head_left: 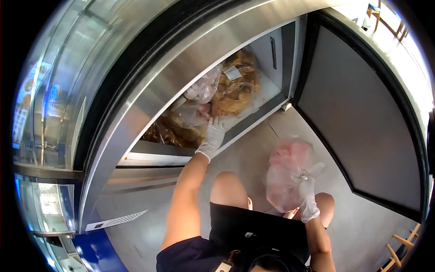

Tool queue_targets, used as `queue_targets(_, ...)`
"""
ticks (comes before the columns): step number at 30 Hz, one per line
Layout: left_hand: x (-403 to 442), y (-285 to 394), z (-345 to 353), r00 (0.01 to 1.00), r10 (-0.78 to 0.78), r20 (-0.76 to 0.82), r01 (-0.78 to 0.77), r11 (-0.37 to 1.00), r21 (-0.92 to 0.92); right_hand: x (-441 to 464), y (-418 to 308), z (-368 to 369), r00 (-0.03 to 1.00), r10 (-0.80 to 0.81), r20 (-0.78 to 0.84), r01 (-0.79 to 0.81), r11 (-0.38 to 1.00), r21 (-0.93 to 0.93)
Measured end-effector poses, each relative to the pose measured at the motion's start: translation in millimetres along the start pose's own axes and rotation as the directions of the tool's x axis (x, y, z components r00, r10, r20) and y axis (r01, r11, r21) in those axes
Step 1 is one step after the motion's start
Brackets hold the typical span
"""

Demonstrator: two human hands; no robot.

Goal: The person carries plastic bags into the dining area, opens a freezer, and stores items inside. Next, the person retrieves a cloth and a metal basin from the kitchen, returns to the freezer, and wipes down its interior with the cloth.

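Presumably to keep it closed, the right grip (306, 193) clutches a plastic bag (281, 181) near its neck; the left grip (215, 135), unclenched, meets a stored bag (189, 113).

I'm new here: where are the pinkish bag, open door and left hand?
Pinkish bag (283, 179), head view: its middle.
Open door (362, 115), head view: inner panel.
Left hand (214, 135), head view: back of glove.

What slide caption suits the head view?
Gloved right hand holds a plastic bag; gloved left hand reaches into an open cabinet.

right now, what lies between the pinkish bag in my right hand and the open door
Bare grey floor shows between bag and door in the head view.
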State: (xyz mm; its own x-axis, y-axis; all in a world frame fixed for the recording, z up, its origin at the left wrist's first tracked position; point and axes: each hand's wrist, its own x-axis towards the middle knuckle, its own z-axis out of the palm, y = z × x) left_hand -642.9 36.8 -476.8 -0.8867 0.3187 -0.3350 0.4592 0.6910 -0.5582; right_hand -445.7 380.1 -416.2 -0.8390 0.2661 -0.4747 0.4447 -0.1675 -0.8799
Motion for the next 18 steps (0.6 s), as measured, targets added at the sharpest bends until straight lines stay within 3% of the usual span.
queue_targets(3,18.1,-14.1,43.7,0.992,-0.123,0.003,0.121,0.982,0.143,13.6,33.8,-9.6,1.0,-0.01,0.003,0.01,1.0,-0.006)
queue_targets(4,17.6,-22.4,36.7,0.985,-0.15,0.079,0.145,0.987,0.061,17.7,45.7,-14.3,1.0,-0.017,0.006,0.017,1.0,-0.01)
queue_targets(7,2.7,-26.6,28.1,0.984,-0.137,0.113,0.106,0.963,0.247,16.5,57.9,-20.0,0.999,0.034,0.013,-0.034,0.999,-0.02)
queue_targets(8,5.5,-26.8,41.6,0.993,-0.115,0.019,0.099,0.919,0.38,14.3,56.8,-18.5,0.998,0.054,0.02,-0.053,0.998,-0.021)
queue_targets(15,10.4,-17.5,56.1,0.957,-0.25,-0.146,0.274,0.945,0.178,1.3,37.5,-17.7,0.991,0.132,-0.024,-0.13,0.99,0.058)
queue_targets(18,-7.2,-31.2,96.3,0.926,-0.376,-0.027,0.371,0.922,-0.11,5.5,60.0,-26.0,0.991,0.133,-0.022,-0.131,0.988,0.083)
